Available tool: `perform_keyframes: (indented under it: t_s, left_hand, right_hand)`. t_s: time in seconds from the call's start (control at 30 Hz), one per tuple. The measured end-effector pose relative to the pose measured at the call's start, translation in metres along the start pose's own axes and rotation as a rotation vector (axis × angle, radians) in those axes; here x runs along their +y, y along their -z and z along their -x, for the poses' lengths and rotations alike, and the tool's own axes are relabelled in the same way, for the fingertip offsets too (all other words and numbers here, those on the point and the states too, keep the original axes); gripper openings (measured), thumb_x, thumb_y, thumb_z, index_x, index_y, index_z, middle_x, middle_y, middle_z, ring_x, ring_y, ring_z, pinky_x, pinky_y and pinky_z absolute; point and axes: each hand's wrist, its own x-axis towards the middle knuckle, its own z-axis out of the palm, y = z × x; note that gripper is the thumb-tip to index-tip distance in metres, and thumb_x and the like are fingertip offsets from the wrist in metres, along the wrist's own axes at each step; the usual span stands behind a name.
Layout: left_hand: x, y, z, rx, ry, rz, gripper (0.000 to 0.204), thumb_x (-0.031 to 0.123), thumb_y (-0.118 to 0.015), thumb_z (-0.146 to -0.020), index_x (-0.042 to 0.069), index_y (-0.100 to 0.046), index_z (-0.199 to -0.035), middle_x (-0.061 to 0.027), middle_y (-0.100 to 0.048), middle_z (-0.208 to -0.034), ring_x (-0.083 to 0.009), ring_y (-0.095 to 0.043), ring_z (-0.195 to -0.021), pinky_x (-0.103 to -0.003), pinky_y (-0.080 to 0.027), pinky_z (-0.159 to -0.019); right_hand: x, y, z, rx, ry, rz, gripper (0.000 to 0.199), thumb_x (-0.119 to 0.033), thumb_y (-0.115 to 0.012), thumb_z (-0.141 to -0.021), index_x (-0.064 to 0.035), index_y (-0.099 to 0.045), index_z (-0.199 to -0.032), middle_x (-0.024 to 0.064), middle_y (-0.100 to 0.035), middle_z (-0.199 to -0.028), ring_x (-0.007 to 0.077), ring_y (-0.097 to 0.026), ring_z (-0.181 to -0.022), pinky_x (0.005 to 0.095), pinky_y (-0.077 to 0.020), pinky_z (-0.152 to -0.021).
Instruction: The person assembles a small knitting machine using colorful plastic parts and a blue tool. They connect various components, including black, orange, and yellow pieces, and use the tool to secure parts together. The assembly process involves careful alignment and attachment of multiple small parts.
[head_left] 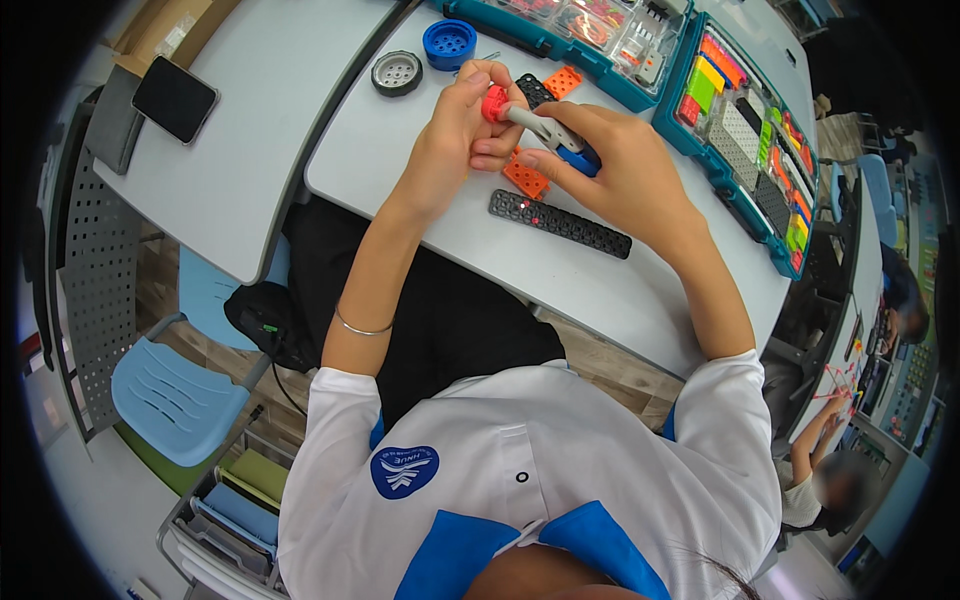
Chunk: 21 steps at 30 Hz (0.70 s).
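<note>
My left hand (pixel 450 135) pinches a small red plastic piece (pixel 494 103). In my right hand (pixel 625 170) is a hand tool (pixel 540 122) with a light grey nose and a blue part; its nose meets the red piece, and my fingers cover much of it. Below my hands lie an orange perforated plate (pixel 525 178) and a long black perforated beam (pixel 560 223). Past my hands are a black perforated plate (pixel 535 91) and another orange plate (pixel 563 81). Left of these sit a blue wheel rim (pixel 450 45) and a grey wheel with a black tyre (pixel 397 73).
Two teal cases stand open: a parts case (pixel 672 125) at right and another (pixel 575 50) at the far edge. A phone (pixel 175 98) rests on the left table, beside a cardboard box (pixel 170 35). A blue chair (pixel 178 390) stands lower left. Other people are at far right.
</note>
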Motion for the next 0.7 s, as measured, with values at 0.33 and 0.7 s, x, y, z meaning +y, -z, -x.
perform_keyframes:
  t_s: [0.33, 0.7]
  left_hand:
    - [-0.009, -0.008, 0.003, 0.066, -0.053, -0.198, 0.028, 0.037, -0.033, -0.108, 0.010, -0.040, -0.109, 0.0009, -0.045, -0.090, -0.0057, -0.034, -0.066, -0.021, -0.034, -0.060]
    - [-0.003, 0.001, 0.004, 0.336, -0.371, -0.641, 0.034, 0.033, -0.033, -0.111, 0.008, -0.047, -0.093, -0.0003, -0.047, -0.080, -0.0037, -0.039, -0.067, -0.022, -0.030, -0.055]
  right_hand:
    - [-0.002, -0.004, 0.003, 0.004, 0.033, 0.091, 0.042, -0.039, -0.072, -0.088, -0.0038, -0.068, -0.110, 0.0149, -0.068, -0.086, 0.0320, -0.067, -0.073, 0.0411, -0.0520, -0.064]
    - [-0.027, 0.014, 0.004, -0.231, -0.235, -0.213, 0.046, -0.046, -0.069, -0.091, 0.0001, -0.070, -0.097, 0.0198, -0.060, -0.060, 0.0351, -0.061, -0.056, 0.0417, -0.0463, -0.055]
